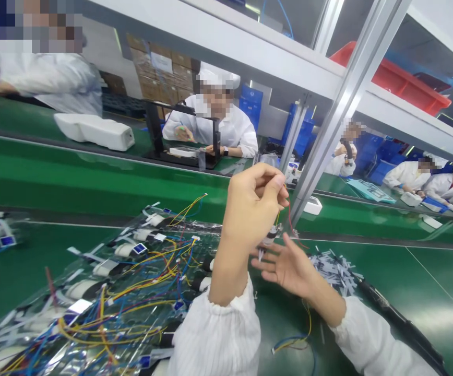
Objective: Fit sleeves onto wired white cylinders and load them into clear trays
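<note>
My left hand [255, 203] is raised at the middle, with thumb and fingers pinched on thin coloured wires [289, 209]. Red and yellow strands trail down from its fingertips. Below them is a small white-and-black cylindrical part [270, 235], partly hidden behind my left hand. My right hand [289, 266] is just under that part, palm turned up and fingers spread; whether it touches the part I cannot tell. Beneath my right wrist, a wire lead with a white connector [285, 344] lies on the green bench [402, 282].
Similar cylindrical parts [124, 250] with tangled wires lie on clear plastic at left. A pile of white strips [336, 271] and a black rod-like tool [398, 313] are at right. A metal post [328, 125] rises ahead. Co-workers in white sit across the green conveyor ledge [73, 177].
</note>
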`<action>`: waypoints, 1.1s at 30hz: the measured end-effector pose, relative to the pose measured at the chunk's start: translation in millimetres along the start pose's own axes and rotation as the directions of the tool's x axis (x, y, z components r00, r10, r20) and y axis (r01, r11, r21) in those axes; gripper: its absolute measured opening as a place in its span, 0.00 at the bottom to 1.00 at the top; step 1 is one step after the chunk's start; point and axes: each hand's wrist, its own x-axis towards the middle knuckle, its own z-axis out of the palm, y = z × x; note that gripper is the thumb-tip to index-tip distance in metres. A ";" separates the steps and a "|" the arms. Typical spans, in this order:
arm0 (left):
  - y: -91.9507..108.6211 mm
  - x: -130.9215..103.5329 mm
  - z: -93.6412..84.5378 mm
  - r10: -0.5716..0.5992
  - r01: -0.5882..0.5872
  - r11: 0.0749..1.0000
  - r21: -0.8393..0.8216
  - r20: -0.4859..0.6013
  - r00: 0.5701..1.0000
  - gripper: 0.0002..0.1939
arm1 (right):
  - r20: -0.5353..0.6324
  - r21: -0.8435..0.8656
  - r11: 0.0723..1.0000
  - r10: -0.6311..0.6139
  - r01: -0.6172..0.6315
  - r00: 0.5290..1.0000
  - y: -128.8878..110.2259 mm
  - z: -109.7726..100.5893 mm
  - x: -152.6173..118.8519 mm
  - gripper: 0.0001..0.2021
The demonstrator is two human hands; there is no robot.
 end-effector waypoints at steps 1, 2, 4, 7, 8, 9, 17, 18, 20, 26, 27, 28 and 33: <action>2.5 -1.9 3.5 0.003 -0.003 1.000 -0.017 0.002 1.000 0.06 | -0.014 0.052 0.998 -0.032 0.033 0.999 -7.1 1.4 1.4 0.28; 5.2 -3.9 6.8 0.005 -0.004 0.999 -0.033 0.011 1.000 0.06 | -0.041 0.082 0.993 -0.081 0.084 0.996 -14.5 2.8 2.5 0.25; 11.2 -8.2 11.8 0.003 0.000 0.998 -0.066 0.053 0.999 0.06 | -0.115 0.086 0.971 -0.215 0.225 0.970 -30.3 5.2 3.7 0.18; 20.9 -14.3 10.7 -0.024 0.047 0.994 -0.095 0.226 0.974 0.07 | -0.208 0.035 0.902 -0.414 0.429 0.886 -54.8 5.8 2.4 0.06; 23.4 -15.6 7.4 -0.043 0.074 0.994 -0.086 0.318 0.947 0.08 | -0.223 0.021 0.881 -0.457 0.473 0.861 -62.8 5.5 0.9 0.06; 24.9 -16.1 2.9 -0.068 0.104 0.992 -0.065 0.417 0.907 0.08 | -0.232 0.008 0.860 -0.495 0.511 0.837 -70.6 5.2 -1.2 0.06; -14.6 2.5 -11.5 -0.171 0.143 0.976 0.166 0.173 0.970 0.27 | -0.219 -0.231 0.592 -0.805 0.772 0.552 -101.5 26.7 -23.1 0.11; -20.5 3.5 -5.2 -0.197 0.165 0.966 0.198 0.152 0.969 0.29 | -0.182 -0.349 0.497 -0.867 0.794 0.463 -99.9 30.8 -24.4 0.12; -28.4 2.1 11.7 -0.282 0.236 0.950 0.204 0.238 0.929 0.33 | -0.045 -0.613 0.217 -0.970 0.759 0.240 -94.3 37.3 -26.2 0.11; -41.8 -12.7 74.2 -0.186 0.197 0.980 0.025 0.464 0.866 0.29 | 0.249 -0.808 -0.255 -0.965 0.532 -0.085 -85.1 38.8 -29.5 0.06; -45.1 -14.8 83.9 -0.175 0.189 0.982 0.010 0.426 0.888 0.30 | 0.241 -0.812 -0.254 -0.966 0.526 -0.095 -86.6 37.5 -29.9 0.06; -48.5 -16.8 92.9 -0.180 0.201 0.979 -0.015 0.385 0.905 0.32 | 0.228 -0.817 -0.252 -0.967 0.519 -0.111 -88.7 36.2 -30.4 0.06; -57.9 -22.2 120.0 -0.235 0.317 0.926 -0.203 0.344 0.909 0.33 | 0.189 -0.839 -0.256 -0.965 0.480 -0.184 -100.6 31.1 -37.2 0.06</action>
